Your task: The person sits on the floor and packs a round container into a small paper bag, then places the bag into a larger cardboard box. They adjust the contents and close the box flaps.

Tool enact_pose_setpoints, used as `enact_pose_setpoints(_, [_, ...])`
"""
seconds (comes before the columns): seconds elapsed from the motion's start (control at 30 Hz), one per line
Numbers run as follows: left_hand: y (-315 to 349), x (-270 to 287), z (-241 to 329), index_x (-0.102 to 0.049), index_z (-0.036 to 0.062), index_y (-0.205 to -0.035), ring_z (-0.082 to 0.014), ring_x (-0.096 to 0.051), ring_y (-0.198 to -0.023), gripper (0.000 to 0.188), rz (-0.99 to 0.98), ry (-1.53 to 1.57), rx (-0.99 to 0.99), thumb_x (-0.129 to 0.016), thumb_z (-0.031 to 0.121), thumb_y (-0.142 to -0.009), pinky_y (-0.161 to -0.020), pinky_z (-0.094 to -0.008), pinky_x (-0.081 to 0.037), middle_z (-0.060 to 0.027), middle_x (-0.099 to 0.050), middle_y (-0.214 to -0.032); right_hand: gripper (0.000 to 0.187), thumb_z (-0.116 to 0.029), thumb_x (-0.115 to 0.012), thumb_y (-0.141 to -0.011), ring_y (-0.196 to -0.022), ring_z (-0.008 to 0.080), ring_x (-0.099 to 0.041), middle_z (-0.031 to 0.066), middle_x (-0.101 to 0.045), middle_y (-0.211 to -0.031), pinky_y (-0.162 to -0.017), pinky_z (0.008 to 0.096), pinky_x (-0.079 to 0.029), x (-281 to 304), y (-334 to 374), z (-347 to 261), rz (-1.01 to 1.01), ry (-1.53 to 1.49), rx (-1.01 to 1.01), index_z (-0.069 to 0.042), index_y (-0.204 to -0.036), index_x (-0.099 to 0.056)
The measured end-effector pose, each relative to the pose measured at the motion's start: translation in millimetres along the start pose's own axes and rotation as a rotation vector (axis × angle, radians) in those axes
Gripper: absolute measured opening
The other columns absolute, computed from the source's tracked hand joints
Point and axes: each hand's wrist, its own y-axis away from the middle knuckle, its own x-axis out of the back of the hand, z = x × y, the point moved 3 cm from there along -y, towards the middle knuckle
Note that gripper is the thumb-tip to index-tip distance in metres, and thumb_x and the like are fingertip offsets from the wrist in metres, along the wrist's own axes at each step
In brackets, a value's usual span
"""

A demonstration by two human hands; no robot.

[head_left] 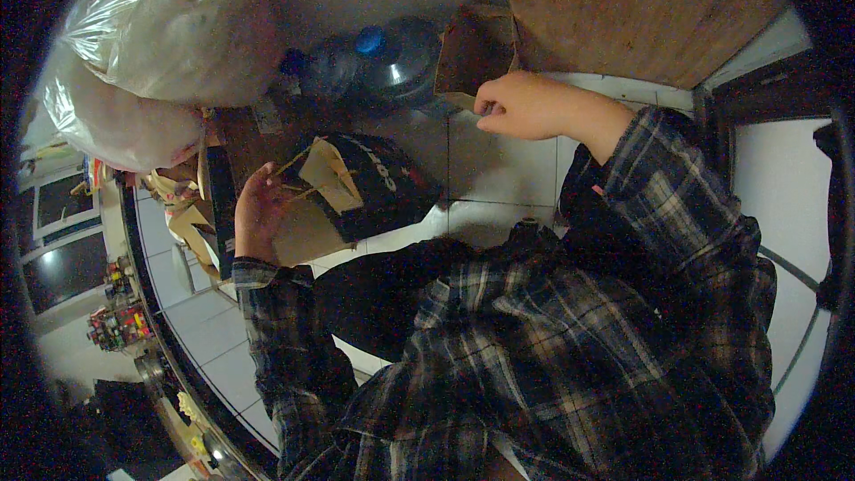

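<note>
My left hand (258, 202) is closed on the thin yellow cord handles of a black paper bag (392, 180). The bag lies tilted on its side, its tan inside showing at the open mouth toward that hand. Light lettering marks its dark face. My right hand (525, 107) hovers in front of an open cardboard box (476, 52), apart from the bag. Its fingers are curled together, and whatever they may hold is hidden.
Large clear plastic sacks (178, 27) bulge at the upper left. Big water bottles (401, 58), one blue-capped, stand beside the box. A brown wooden panel (641, 9) rises at the upper right. More cardboard (191, 227) stands left of my left hand, near a tiled counter (214, 338).
</note>
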Motion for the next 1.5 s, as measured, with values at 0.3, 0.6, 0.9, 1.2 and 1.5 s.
enact_pose_setpoints(0.3, [-12.0,-7.4,-28.9,-0.060,0.0049,-0.100,-0.0187,-0.057,-0.073,0.016,-0.049,0.416,0.030,-0.053,0.015,-0.090,-0.085,-0.0404,-0.044,-0.0031,-0.058,-0.075,0.032,-0.030,-0.061,-0.085,-0.087,0.0297,-0.065,0.0152,-0.068,-0.093,-0.077,0.0401,-0.050,0.2,0.4,-1.0,-0.083,0.045,-0.043,-0.004,-0.104,-0.064])
enact_pose_setpoints(0.6, [-14.5,-60.0,-63.9,-0.057,0.0080,-0.099,-0.0196,-0.059,-0.081,0.012,-0.249,0.491,0.042,-0.054,0.016,-0.091,-0.086,-0.0414,-0.045,-0.0001,-0.059,-0.076,0.031,-0.028,-0.063,-0.086,-0.088,0.0263,-0.064,0.0135,-0.067,-0.095,-0.077,0.0365,-0.050,-5.7,-1.8,4.0,-0.120,0.049,-0.094,-0.005,-0.108,-0.062])
enact_pose_setpoints(0.9, [-16.1,-87.4,-88.4,-0.052,0.0022,-0.113,-0.0235,-0.058,-0.105,0.026,-0.442,0.316,-0.025,-0.052,0.019,-0.094,-0.095,-0.0383,-0.044,-0.0092,-0.060,-0.108,0.031,-0.024,-0.064,-0.086,-0.087,0.0214,-0.063,0.0120,-0.067,-0.094,-0.076,0.0341,-0.050,-18.7,-6.7,15.1,-0.132,-0.019,-0.127,-0.003,-0.109,-0.062])
enact_pose_setpoints(1.2, [-21.9,-13.6,-116.1,-0.041,-0.0042,-0.131,-0.0226,-0.059,-0.097,0.047,-0.272,0.069,0.119,-0.056,0.016,-0.091,-0.086,-0.0338,-0.051,-0.0126,-0.059,-0.104,0.032,-0.023,-0.064,-0.086,-0.089,0.0219,-0.064,0.0123,-0.067,-0.096,-0.078,0.0346,-0.051,-23.5,-8.7,18.1,-0.109,0.021,-0.240,-0.003,-0.110,-0.061])
enact_pose_setpoints(1.5, [-35.9,-1.8,-135.5,-0.044,-0.0032,-0.131,-0.0225,-0.066,-0.066,0.051,-0.229,-0.712,-0.066,-0.062,0.018,-0.088,-0.058,-0.0361,-0.054,-0.0182,-0.063,-0.102,0.046,-0.017,-0.067,-0.079,-0.108,0.0367,-0.056,0.0191,-0.060,-0.115,-0.092,0.0409,-0.046,-137.1,-48.3,-32.7,-0.228,0.256,0.162,-0.005,-0.122,-0.055])
